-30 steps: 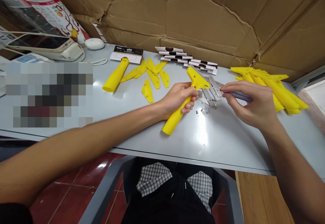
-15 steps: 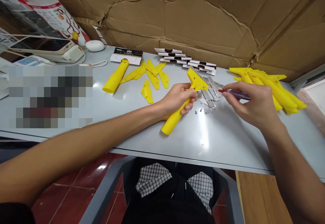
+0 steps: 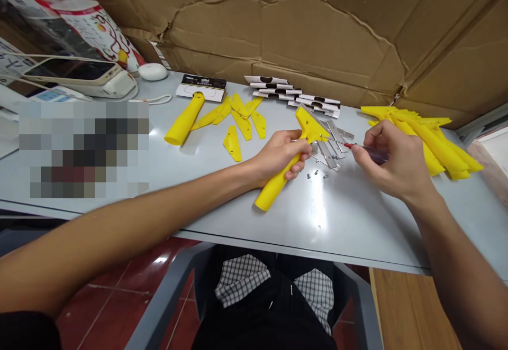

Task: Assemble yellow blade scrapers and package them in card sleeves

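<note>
The left hand (image 3: pixel 283 154) gripped a yellow scraper (image 3: pixel 273 189) over the bench (image 3: pixel 325 233), its fingers curled about the neck, with the head angled up and away and the round butt toward the front edge. The right hand (image 3: pixel 392 165), thumb and fingers pinched together, held a red-collared screwdriver (image 3: pixel 373 153), its thin shaft reaching the head's right corner.

Metal blades (image 3: pixel 327 153) lay fanned just beyond the grip, with small screws (image 3: pixel 308 175) scattered near them. Yellow plates (image 3: pixel 232 144) sat to the left, beside a second scraper (image 3: pixel 184 120) fitted with a black-and-white card. Folded cards (image 3: pixel 273 86) were stacked behind, close to a cardboard wall (image 3: pixel 297 33) that bounded the rear, while a pile of yellow handles (image 3: pixel 448 149) stood just beyond the right hand. Open surface ran from the held scraper to the bench's front edge.

Whether the screwdriver's tip was seated was too small to tell; the palm hid part of its handle, and the left hand covered the scraper's neck. A pixelated patch (image 3: pixel 83 149) masked the left of the bench, and the frame cut off a bottle (image 3: pixel 97 30).
</note>
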`<state>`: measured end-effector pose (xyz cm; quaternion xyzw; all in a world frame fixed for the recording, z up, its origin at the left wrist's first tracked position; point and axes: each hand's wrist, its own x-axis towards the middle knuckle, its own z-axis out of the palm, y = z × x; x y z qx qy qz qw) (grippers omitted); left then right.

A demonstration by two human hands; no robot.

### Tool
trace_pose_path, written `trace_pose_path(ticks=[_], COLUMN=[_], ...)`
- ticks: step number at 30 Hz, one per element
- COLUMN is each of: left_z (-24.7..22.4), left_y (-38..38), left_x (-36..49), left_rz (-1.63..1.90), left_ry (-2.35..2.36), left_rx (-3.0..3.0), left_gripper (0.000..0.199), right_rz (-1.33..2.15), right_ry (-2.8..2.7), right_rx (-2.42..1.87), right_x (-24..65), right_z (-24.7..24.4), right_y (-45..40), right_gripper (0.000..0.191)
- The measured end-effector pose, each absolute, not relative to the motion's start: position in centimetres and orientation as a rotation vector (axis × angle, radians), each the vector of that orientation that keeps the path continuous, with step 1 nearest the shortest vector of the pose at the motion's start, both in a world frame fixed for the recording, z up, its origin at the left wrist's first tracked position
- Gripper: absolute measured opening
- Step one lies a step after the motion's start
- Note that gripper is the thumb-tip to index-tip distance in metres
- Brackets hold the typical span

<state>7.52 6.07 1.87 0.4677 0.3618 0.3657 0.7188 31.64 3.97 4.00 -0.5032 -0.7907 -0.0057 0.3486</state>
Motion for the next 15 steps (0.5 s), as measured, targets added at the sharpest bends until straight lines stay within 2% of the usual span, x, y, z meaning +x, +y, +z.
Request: trace_pose_path(ticks=[4,8,15], left_z=[1.92,2.0,2.07], left_y=[6.13,6.23,5.98], left_x=[7.6,7.57,7.54], left_rz=[0.802,0.809,0.788], left_ry=[0.819,0.819,0.82], left_rx=[1.024,1.007,1.041], left_gripper=[0.019,0.02,0.019], right_rz=[-0.002,-0.077,-0.088], right_ry=[-2.1,-2.05,-1.93], right_rx=[-1.2,-1.038,-1.051], right_x=[31.38,31.22,31.28], right_z=[4.37,4.37,4.29], right_y=[3.9,3.85,3.59], right_gripper=[0.011,0.012,0.015])
